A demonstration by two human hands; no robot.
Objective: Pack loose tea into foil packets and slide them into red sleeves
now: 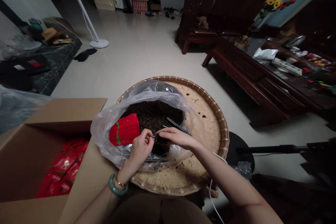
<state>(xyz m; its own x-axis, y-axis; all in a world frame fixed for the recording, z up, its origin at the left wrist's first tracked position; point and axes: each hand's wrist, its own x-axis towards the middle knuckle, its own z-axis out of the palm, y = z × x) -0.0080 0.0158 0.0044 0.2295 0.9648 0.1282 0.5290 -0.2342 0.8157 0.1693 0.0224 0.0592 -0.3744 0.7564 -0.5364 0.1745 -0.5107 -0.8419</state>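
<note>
A clear plastic bag (101,140) lies wide open, full of dark loose dried leaves (152,112) that look like tea. Over its near side, my left hand (141,145) pinches a small shiny thing (154,138), too small to name. My right hand (176,137) meets it from the other side, fingers together above a dark patch; what they hold, if anything, is hidden. Left of the hands a red packet (124,129) with a green stripe rests on the leaves. Beyond my right hand, a dark slim tool (176,124) lies in the bag, partly covered.
The bag sits on a round woven bamboo tray (214,126) with scattered leaf bits. At left stands an open cardboard box (78,110) holding several red packets (67,162). A black stand (240,150) and a white cable (215,204) are at right, a wooden table (252,73) behind.
</note>
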